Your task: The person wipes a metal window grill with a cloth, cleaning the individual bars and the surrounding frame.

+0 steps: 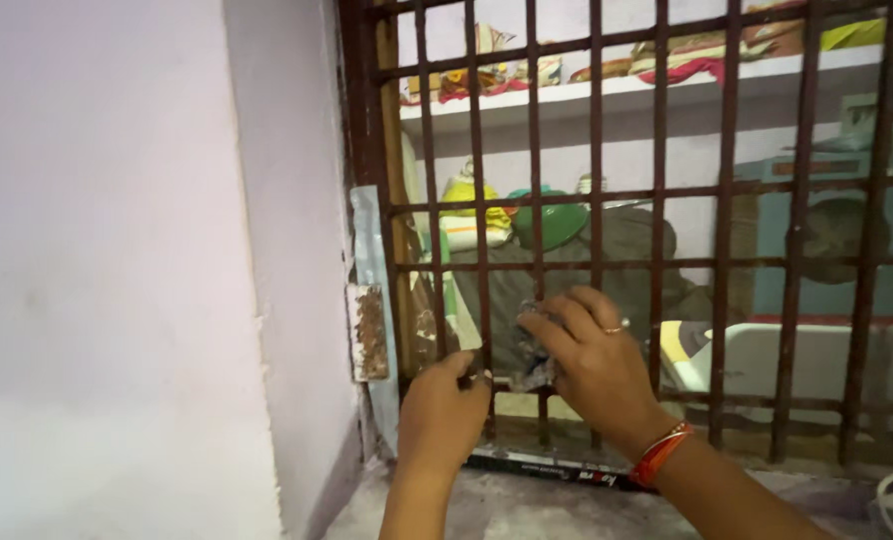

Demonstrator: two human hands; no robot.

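A dark brown iron window grille (659, 190) fills the right side of the head view. My right hand (592, 362), with a ring and red-orange bangles at the wrist, presses a crumpled grey cloth (535, 350) against a vertical bar near the grille's lower left. My left hand (445, 410) is just to its left, fingertips touching the lower bars, holding nothing that I can see.
A pale lilac wall (117, 270) stands at left. A rusty bracket (371, 333) and a pale strip sit on the window's left edge. A dusty sill (527, 505) lies below. Behind the bars are a shelf with folded cloths (687, 60), a green bowl (552, 222) and a dark bundle.
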